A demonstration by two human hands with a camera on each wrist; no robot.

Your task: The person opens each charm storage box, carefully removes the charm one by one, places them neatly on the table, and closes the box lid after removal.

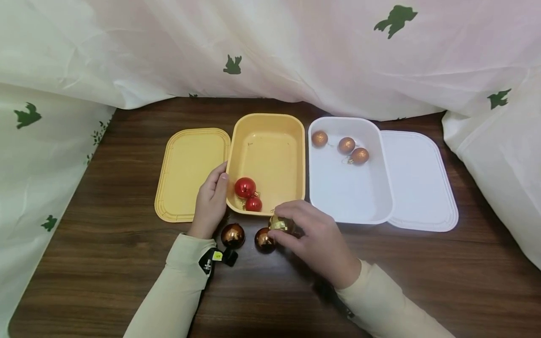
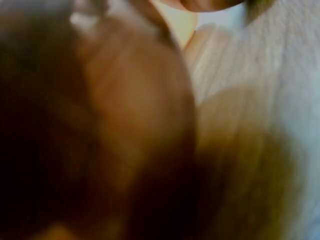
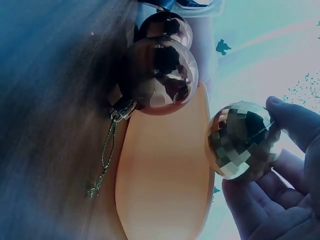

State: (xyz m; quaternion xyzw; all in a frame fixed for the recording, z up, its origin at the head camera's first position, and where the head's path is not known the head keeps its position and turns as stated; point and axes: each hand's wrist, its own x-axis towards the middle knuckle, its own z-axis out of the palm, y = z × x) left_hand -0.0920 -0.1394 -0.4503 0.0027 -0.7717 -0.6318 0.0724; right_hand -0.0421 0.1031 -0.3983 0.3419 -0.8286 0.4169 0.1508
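Observation:
My right hand (image 1: 314, 237) pinches a gold faceted bauble (image 1: 281, 224) between thumb and fingers, close to the near rim of the yellow box (image 1: 270, 155). In the right wrist view the bauble (image 3: 242, 142) shows its mirror-like tiles. My left hand (image 1: 211, 202) rests against the left outer wall of the yellow box, fingers fairly straight. Two red baubles (image 1: 245, 188) lie in this box's near left corner. Between my hands, in front of the box, are two shiny bronze baubles (image 1: 233, 235). One bronze bauble (image 2: 135, 100) fills much of the blurred left wrist view.
A white box (image 1: 351, 192) stands right of the yellow one and holds three glittery orange baubles (image 1: 359, 156). The yellow lid (image 1: 186, 173) lies to the left, the white lid (image 1: 422, 183) to the right. A white curtain (image 1: 270, 47) with green birds surrounds the wooden table (image 1: 105, 234).

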